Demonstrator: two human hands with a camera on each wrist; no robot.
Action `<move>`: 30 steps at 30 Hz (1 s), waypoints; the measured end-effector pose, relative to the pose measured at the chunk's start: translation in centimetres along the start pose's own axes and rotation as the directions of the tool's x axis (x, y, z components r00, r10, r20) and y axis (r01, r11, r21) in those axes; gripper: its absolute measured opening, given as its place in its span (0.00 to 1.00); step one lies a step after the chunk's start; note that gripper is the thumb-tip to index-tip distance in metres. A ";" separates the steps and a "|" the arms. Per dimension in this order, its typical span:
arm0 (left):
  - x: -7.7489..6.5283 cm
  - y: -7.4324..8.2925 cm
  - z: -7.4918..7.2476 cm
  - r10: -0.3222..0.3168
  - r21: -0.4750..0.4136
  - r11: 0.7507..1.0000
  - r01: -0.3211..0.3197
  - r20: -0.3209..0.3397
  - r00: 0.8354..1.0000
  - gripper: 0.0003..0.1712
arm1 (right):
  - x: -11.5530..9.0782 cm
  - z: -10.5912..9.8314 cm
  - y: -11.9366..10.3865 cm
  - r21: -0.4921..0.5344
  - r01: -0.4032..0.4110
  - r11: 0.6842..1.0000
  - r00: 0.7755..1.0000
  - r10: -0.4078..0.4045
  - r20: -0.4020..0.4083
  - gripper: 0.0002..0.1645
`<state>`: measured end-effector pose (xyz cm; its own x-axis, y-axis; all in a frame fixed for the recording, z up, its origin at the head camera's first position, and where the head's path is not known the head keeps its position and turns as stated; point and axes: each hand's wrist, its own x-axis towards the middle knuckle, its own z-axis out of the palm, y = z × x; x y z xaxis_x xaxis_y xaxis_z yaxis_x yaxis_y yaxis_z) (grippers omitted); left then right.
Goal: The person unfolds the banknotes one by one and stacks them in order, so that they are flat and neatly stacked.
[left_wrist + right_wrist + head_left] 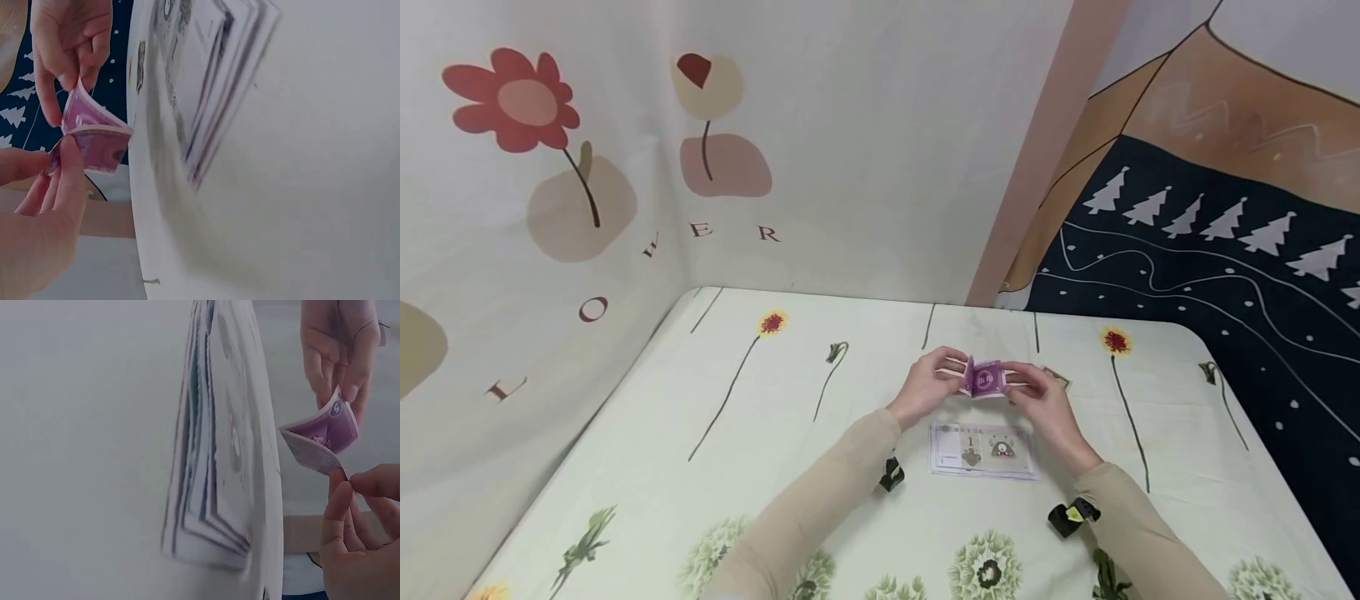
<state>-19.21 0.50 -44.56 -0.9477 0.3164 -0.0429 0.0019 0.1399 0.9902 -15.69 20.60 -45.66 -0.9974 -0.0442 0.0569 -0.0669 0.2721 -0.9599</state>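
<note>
Both hands hold a purple paper banknote [988, 379], bent along a crease into a V, above the table. My left hand [931, 385] pinches one end between thumb and fingers. At the opposite end, my right hand [1043, 402] pinches the note the same way. In the right wrist view, the inner face of the purple note [325, 432] shows a round mark near its edge. Just nearer the body lies a stack of paper notes [983, 451], the top one pale with a printed figure and a "1".
A small brownish paper piece [1057, 377] lies beyond the right hand, partly hidden by it. The table [865, 350] wears a white flower-printed cloth. Behind it hangs a printed curtain [880, 150], with a dark tree-patterned cloth [1225, 250] at the right.
</note>
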 end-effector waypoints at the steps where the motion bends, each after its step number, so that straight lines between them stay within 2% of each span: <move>1: 0.0 -0.1 -0.1 0.003 -0.002 1.000 -0.003 -0.008 1.000 0.23 | 0.0 -0.1 0.1 -0.013 0.004 1.000 1.000 -0.004 -0.002 0.25; 7: -0.2 -0.8 -0.9 0.022 -0.007 1.000 -0.022 -0.034 0.999 0.30 | 0.1 -1.0 0.7 -0.100 0.045 0.994 0.999 -0.045 -0.006 0.23; 15: -0.7 -1.2 -1.5 0.027 0.053 0.998 -0.026 -0.022 0.999 0.22 | 0.2 -1.7 1.6 -0.196 0.068 0.978 0.998 -0.069 0.003 0.19; 22: -0.9 -1.8 -1.7 -0.041 0.106 0.993 0.044 -0.022 0.999 0.22 | 0.3 -2.3 1.7 -0.192 0.028 0.981 1.000 -0.029 -0.002 0.14; 26: -1.0 -2.1 -1.8 -0.065 0.078 0.995 0.068 -0.034 0.997 0.20 | 0.3 -2.4 1.7 -0.184 0.023 0.983 0.999 -0.018 0.031 0.14; 30: -1.2 -2.1 -2.0 -0.086 0.051 0.995 0.089 -0.051 0.995 0.18 | 0.3 -2.5 1.6 -0.130 0.000 0.992 0.998 0.007 0.055 0.15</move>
<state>-18.71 -2.05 -46.31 -0.9593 0.2550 -0.1212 -0.0661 0.2148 0.9744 -16.14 23.40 -46.51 -0.9948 -0.0951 0.0352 -0.0701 0.3944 -0.9163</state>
